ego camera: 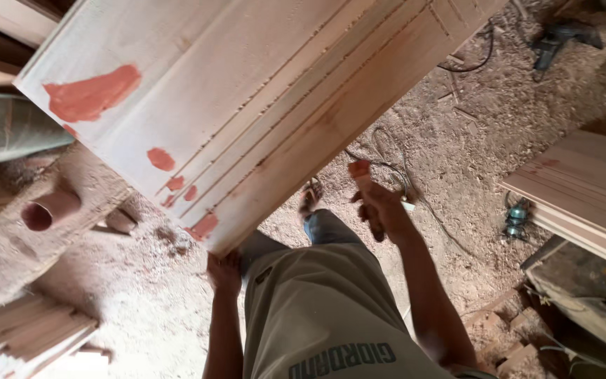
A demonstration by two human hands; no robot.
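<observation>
From my feed, the big grooved wooden panel [247,98] fills the frame from ten to one o'clock, daubed with reddish filler patches [91,93], its lower corner dropping toward centre. My left hand [224,272], at seven o'clock, is closed on that lower corner. My right hand [380,209], just right of centre, is clenched around a small putty knife [361,173] tipped with red filler, held apart from the panel. A stack of similar boards [583,186] sits at three o'clock on the sawdust floor [471,140].

The panel [247,105] runs off the top edge of the frame. The left hand [224,272] is partly hidden under its lower corner. The right hand [380,207] is blurred, so what it grips cannot be told.
</observation>
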